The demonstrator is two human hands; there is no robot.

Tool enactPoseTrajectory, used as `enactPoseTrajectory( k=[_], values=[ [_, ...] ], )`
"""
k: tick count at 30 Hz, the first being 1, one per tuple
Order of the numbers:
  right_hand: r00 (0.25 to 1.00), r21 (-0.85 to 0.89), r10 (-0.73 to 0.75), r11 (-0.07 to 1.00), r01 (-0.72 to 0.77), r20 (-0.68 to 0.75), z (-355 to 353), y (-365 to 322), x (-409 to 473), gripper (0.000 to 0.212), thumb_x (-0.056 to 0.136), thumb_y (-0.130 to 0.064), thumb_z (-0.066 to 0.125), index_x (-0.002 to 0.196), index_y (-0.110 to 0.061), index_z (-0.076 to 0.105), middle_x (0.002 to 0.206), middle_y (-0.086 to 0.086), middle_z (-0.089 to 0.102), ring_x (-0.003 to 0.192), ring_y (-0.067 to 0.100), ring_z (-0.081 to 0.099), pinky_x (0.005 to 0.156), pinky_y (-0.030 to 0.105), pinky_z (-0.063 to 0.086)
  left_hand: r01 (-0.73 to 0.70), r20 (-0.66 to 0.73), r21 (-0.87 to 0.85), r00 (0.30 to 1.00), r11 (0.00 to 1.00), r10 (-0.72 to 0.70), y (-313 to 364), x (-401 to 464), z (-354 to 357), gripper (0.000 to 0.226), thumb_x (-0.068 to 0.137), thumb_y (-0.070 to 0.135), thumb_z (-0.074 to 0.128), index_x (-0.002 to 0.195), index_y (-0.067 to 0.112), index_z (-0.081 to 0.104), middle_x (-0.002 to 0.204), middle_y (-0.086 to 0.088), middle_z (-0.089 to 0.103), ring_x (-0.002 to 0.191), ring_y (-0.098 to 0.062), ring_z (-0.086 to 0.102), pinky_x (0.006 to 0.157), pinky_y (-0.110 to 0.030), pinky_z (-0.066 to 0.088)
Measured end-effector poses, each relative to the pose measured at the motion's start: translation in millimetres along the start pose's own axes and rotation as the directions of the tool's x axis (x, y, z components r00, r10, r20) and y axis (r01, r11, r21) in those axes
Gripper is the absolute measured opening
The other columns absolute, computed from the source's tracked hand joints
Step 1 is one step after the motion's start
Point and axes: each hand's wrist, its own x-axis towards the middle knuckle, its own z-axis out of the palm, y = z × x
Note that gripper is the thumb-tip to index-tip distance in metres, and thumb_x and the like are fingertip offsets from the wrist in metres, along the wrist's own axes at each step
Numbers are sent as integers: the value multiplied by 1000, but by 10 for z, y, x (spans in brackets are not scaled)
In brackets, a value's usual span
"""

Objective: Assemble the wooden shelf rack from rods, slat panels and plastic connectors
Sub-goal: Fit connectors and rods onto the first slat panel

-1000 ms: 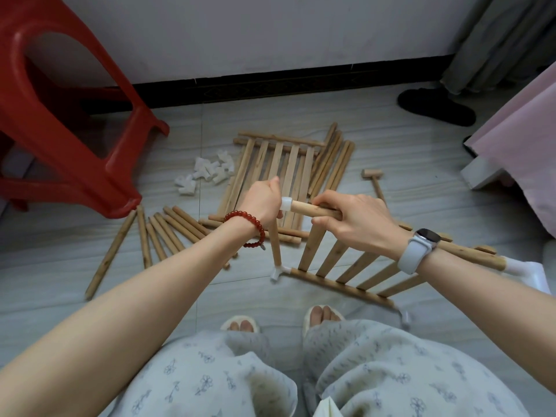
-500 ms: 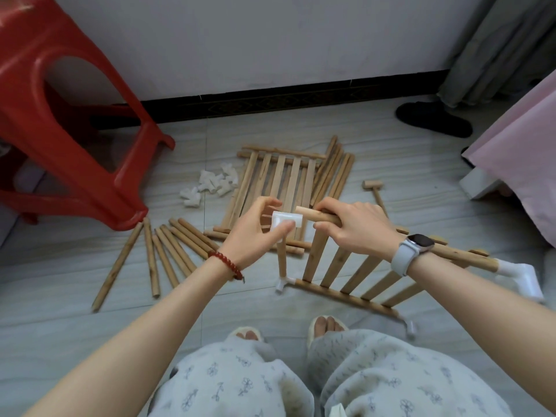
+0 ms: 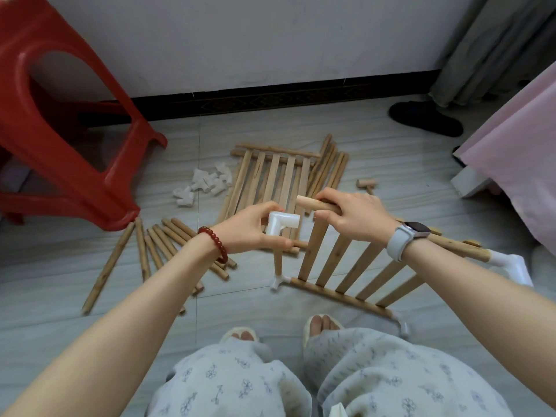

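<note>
The loose bare wooden rods on the floor look light and stiff, easy to take mid-length. The left hand pinches a white plastic elbow connector, likely smooth and slippery, atop a short upright post. The right hand, knuckles up, wraps the top rod of the tilted slat panel, its free end just above the connector's open socket
</note>
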Motion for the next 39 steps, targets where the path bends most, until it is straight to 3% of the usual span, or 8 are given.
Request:
enactPoseTrajectory(
  k=[5, 11, 17, 21, 28, 33, 35, 39],
  values=[
    [1000, 3, 2, 1000, -2, 0, -9, 26, 24, 25, 97, -42, 42, 117, -30, 50, 70, -14, 48, 60, 1, 43, 53, 20, 27, 7, 130, 57, 991, 998, -14, 34, -111, -87, 58, 77, 29, 73, 128, 24, 45, 119, 15, 49, 111, -1, 48, 95, -16, 39],
    [1000, 1, -3, 1000, 3, 2, 14, -25, -25, 26, 96, -44, 42, 117, -30, 49, 71, -13, 51, 61, 3, 46, 54, 19, 31, -62, -188, 229, 976, 971, 107, 20, -68, 147, 18, 90, 27, 57, 102, 22, 45, 85, 10, 53, 75, -9, 52, 60, -14, 40],
    [1000, 10, 9, 1000, -9, -5, 35, -16, -74, 25, 96, -45, 42, 115, -31, 50, 76, -10, 56, 64, 7, 48, 54, 21, 29, -97, -418, 88, 900, 991, 125, -16, 78, 329, 25, 90, 10, 53, 106, 23, 38, 83, 8, 48, 67, -7, 50, 55, -15, 40],
    [999, 17, 34, 999, -34, -20, 25, -1, -48, 25, 96, -45, 41, 114, -31, 50, 81, -8, 59, 71, 11, 51, 54, 21, 27, -114, -558, -186, 830, 976, -10, 12, 103, 432, 34, 87, 8, 60, 115, 21, 44, 90, 13, 49, 70, -1, 50, 61, -9, 45],
    [997, 70, 81, 994, -79, -21, 20, 13, -24, 24, 95, -47, 42, 111, -32, 52, 89, -7, 63, 81, 14, 55, 61, 28, 31, 120, -212, -440, 949, 890, -234, 204, 199, 276, 22, 87, 4, 57, 106, 10, 47, 88, 1, 48, 73, -7, 47, 63, -19, 38],
    [995, 80, 95, 992, -94, -7, 5, -15, -31, 23, 95, -47, 41, 108, -32, 52, 92, -8, 63, 84, 15, 56, 62, 29, 31, 268, -155, -518, 905, 812, -397, 321, 240, 271, 24, 87, 0, 55, 105, 11, 45, 99, -8, 48, 89, -18, 53, 84, -39, 54],
    [995, 91, 95, 991, -94, -3, 0, -33, -49, 23, 96, -46, 37, 107, -32, 52, 89, -7, 62, 81, 14, 55, 60, 28, 31, 258, -238, -450, 888, 855, -393, 342, 242, 323, 22, 87, 1, 56, 100, 12, 43, 97, -8, 49, 85, -17, 55, 77, -31, 55],
    [995, 129, 101, 987, -99, -13, 6, -60, -64, 25, 100, -39, 27, 93, -30, 49, 73, -5, 55, 65, 13, 49, 55, 26, 31, 276, -447, -23, 857, 961, -257, 374, 269, 424, 21, 89, 12, 58, 100, 13, 41, 86, -1, 48, 68, -10, 47, 52, -16, 35]
  ],
)
